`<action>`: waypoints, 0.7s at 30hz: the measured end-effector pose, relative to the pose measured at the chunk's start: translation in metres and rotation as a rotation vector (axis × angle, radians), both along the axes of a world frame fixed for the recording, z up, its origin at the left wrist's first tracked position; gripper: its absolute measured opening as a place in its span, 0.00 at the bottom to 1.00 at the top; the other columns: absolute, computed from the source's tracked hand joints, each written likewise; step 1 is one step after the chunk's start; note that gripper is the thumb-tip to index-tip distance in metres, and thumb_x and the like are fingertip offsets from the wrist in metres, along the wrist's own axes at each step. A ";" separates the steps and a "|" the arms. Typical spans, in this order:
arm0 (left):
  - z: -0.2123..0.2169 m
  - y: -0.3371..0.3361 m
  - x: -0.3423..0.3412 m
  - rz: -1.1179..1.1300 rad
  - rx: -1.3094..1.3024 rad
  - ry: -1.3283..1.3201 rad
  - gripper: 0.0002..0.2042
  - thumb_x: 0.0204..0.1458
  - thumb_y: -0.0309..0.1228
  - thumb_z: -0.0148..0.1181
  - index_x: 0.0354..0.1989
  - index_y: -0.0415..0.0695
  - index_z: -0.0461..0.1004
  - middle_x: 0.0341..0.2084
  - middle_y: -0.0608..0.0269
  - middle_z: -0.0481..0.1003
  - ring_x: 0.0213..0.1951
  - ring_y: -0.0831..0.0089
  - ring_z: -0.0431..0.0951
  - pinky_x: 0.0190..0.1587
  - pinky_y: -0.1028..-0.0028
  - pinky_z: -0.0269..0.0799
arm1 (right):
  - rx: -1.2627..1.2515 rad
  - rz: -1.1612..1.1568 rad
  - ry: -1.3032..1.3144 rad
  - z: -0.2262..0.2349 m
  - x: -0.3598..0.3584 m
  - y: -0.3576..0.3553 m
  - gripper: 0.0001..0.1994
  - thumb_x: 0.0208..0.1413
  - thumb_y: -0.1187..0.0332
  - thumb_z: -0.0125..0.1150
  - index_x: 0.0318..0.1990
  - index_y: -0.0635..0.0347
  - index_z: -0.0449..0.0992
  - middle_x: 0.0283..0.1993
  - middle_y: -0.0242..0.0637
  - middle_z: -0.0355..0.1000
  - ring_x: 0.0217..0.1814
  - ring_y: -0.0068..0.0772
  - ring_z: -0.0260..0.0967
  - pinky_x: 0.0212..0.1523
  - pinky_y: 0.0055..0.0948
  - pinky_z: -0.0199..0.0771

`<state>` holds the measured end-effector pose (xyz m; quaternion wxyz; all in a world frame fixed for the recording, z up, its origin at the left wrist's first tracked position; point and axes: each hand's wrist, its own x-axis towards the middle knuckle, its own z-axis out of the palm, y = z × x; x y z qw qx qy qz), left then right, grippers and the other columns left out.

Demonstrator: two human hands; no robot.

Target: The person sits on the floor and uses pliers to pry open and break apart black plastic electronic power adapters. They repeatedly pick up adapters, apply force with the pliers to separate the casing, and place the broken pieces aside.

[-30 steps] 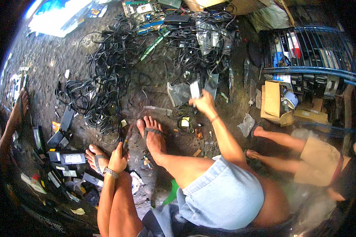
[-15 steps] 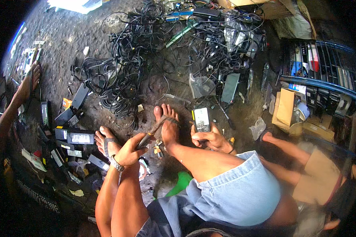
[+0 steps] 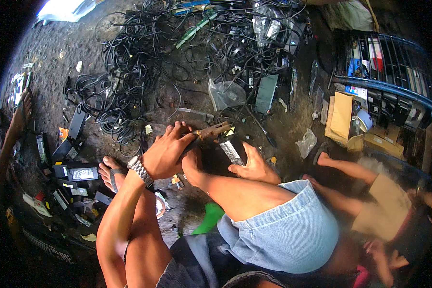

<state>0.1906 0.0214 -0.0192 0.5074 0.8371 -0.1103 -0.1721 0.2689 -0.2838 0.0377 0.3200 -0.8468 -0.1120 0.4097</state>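
Observation:
My left hand (image 3: 164, 152), with a metal watch at the wrist, is closed around a rusty pliers-like tool (image 3: 213, 130). Its brown jaws point right, above my right foot (image 3: 192, 162). In my right hand (image 3: 257, 166) is a black power adapter (image 3: 232, 151) with a white label, gripped from the right side and tilted. The jaws are close to the adapter's upper end; whether they touch cannot be made out. Just beyond lies a clear plastic bag (image 3: 225, 94).
Tangled black cables (image 3: 129, 62) cover the ground ahead. Several black adapters (image 3: 83, 173) lie beside my left foot (image 3: 112, 171). A blue metal rack (image 3: 393, 82) and cardboard box (image 3: 340, 117) stand at right. Another person (image 3: 381, 209) sits at lower right; another's foot (image 3: 22, 108) shows far left.
My left hand has moved up and right with the tool, bringing its jaws close to the adapter. My right hand has turned and tilted the adapter. The view has shifted slightly.

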 end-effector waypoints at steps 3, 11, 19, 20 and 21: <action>0.004 -0.006 0.002 -0.031 0.039 -0.076 0.28 0.51 0.21 0.62 0.64 0.36 0.69 0.61 0.35 0.68 0.67 0.39 0.64 0.70 0.51 0.61 | -0.002 0.075 -0.072 0.006 0.005 -0.002 0.32 0.44 0.72 0.72 0.60 0.69 0.71 0.46 0.54 0.79 0.48 0.47 0.80 0.54 0.42 0.77; 0.019 -0.038 0.013 -0.216 -0.013 0.061 0.25 0.58 0.28 0.60 0.63 0.33 0.66 0.58 0.30 0.67 0.65 0.36 0.64 0.68 0.50 0.63 | -0.196 0.159 -0.219 0.028 0.000 -0.022 0.29 0.46 0.70 0.70 0.58 0.64 0.70 0.44 0.63 0.78 0.47 0.67 0.78 0.47 0.53 0.79; 0.031 -0.081 0.017 -0.137 0.251 -0.076 0.24 0.56 0.31 0.58 0.62 0.45 0.65 0.49 0.37 0.70 0.48 0.36 0.79 0.50 0.36 0.68 | -0.389 0.224 -0.342 0.054 0.002 -0.032 0.30 0.45 0.68 0.68 0.60 0.52 0.71 0.45 0.61 0.78 0.48 0.69 0.76 0.49 0.59 0.77; 0.030 -0.084 0.016 -0.111 0.291 -0.108 0.23 0.56 0.31 0.57 0.61 0.45 0.66 0.49 0.38 0.70 0.47 0.35 0.80 0.49 0.36 0.68 | -0.408 0.243 -0.343 0.054 0.003 -0.035 0.29 0.45 0.69 0.69 0.59 0.55 0.71 0.43 0.60 0.78 0.47 0.68 0.77 0.48 0.58 0.76; 0.024 -0.087 0.012 -0.070 0.304 -0.151 0.21 0.57 0.32 0.56 0.59 0.47 0.66 0.47 0.38 0.73 0.45 0.37 0.81 0.51 0.39 0.69 | -0.427 0.261 -0.345 0.054 0.005 -0.037 0.28 0.45 0.70 0.71 0.57 0.57 0.72 0.42 0.60 0.78 0.46 0.67 0.77 0.47 0.57 0.76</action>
